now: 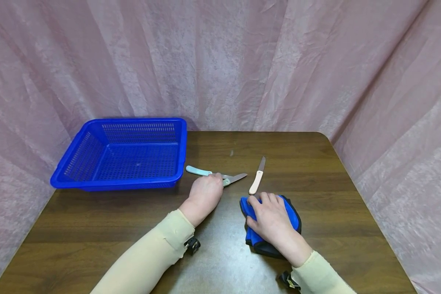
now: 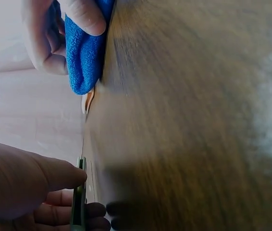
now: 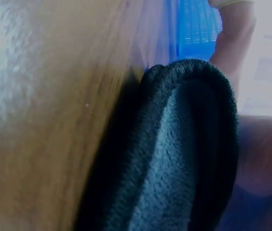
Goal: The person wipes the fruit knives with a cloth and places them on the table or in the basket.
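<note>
My left hand (image 1: 206,192) pinches the pale green handle of a folding knife (image 1: 239,178) between thumb and fingers, low over the table. Its blade points right; in the left wrist view the slotted green handle (image 2: 78,207) shows edge-on. A light blue folding knife (image 1: 198,170) lies just beyond that hand, its blade partly overlapped by the green one. On the right, my right hand (image 1: 273,216) grips a folded blue cloth (image 1: 293,216) with black edging from above. The left wrist view has that thumb against the cloth's near side. The cloth's thick black border (image 3: 213,77) fills the right wrist view.
A cream-handled folding knife (image 1: 256,182) lies opened beyond the cloth, blade pointing away. To the left stands a blue plastic basket (image 1: 183,163) with slotted walls. The wooden table (image 1: 330,212) ends at a pink curtain (image 1: 220,65) behind and on the right.
</note>
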Motion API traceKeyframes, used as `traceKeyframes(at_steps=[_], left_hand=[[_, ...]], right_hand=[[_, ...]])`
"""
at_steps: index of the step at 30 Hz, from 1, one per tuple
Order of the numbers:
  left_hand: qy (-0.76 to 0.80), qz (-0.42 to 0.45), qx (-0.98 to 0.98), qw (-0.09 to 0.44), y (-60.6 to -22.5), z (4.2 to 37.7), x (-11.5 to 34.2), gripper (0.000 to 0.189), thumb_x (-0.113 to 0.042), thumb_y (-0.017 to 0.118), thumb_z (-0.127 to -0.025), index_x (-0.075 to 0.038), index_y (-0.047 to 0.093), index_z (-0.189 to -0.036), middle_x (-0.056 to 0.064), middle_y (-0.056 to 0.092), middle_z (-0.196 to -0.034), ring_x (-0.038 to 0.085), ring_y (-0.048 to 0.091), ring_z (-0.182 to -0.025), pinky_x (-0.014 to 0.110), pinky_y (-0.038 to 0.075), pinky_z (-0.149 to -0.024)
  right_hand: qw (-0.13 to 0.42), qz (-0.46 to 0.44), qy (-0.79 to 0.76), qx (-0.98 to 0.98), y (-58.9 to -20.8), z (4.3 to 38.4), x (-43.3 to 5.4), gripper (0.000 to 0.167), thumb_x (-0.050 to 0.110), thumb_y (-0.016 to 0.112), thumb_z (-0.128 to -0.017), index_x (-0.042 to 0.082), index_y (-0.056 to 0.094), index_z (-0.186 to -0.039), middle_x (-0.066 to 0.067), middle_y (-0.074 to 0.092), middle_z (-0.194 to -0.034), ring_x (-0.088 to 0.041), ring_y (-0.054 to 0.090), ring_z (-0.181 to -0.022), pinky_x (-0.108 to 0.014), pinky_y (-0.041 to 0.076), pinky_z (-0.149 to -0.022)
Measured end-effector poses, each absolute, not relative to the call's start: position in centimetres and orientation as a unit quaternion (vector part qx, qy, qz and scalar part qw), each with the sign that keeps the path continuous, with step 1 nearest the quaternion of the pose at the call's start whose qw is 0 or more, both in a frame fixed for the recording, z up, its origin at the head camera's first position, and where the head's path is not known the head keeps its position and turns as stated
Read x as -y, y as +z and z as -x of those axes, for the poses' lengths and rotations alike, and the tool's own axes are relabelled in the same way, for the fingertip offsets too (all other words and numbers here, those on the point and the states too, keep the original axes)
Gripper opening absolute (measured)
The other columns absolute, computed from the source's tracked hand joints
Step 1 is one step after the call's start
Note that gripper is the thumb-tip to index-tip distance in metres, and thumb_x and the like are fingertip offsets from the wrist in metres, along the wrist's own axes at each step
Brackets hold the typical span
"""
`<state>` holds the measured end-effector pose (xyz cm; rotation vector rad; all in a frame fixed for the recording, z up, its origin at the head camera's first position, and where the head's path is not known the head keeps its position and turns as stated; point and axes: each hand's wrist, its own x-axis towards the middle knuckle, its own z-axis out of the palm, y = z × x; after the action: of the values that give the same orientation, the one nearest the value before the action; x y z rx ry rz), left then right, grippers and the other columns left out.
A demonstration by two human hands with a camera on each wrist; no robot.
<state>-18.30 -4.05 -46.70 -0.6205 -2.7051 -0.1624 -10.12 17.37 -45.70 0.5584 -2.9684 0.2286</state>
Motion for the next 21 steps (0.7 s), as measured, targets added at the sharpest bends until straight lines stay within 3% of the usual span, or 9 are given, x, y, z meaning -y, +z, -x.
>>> traceKeyframes(at_steps=[8, 14, 21], left_hand=[[-0.063, 0.222, 0.954, 0.192, -46.5, 17.6, 4.7, 0.012, 0.006, 0.066, -0.095, -0.003, 0.063, -0.088, 0.012, 0.070, -0.073, 0.028, 0.072, -0.061, 0.044, 0.059, -0.054], [-0.064, 0.229, 0.945, 0.226, -45.8, 16.8, 5.4, 0.017, -0.002, 0.074, -0.097, -0.003, 0.060, -0.088, 0.010, 0.064, -0.069, 0.026, 0.066, -0.056, 0.042, 0.055, -0.048], [-0.073, 0.244, 0.932, 0.259, -45.0, 15.9, 6.3, 0.027, -0.013, 0.085, -0.095, -0.002, 0.061, -0.090, 0.010, 0.063, -0.072, 0.026, 0.066, -0.058, 0.041, 0.054, -0.048]], right_hand=[[0.061, -0.191, 0.099, 0.975, -45.9, 10.4, -17.5, 0.033, 0.015, 0.086, -0.088, 0.008, 0.069, -0.115, -0.013, 0.063, -0.101, -0.038, 0.064, -0.093, -0.054, 0.054, -0.091], [0.055, -0.190, 0.101, 0.975, -45.7, 10.6, -17.6, 0.033, 0.015, 0.084, -0.090, 0.009, 0.068, -0.118, -0.013, 0.067, -0.104, -0.035, 0.066, -0.087, -0.052, 0.057, -0.083], [0.116, -0.195, 0.125, 0.966, -45.0, 10.6, -17.7, 0.036, 0.014, 0.084, -0.089, 0.008, 0.069, -0.121, -0.013, 0.069, -0.104, -0.035, 0.069, -0.086, -0.052, 0.058, -0.081]])
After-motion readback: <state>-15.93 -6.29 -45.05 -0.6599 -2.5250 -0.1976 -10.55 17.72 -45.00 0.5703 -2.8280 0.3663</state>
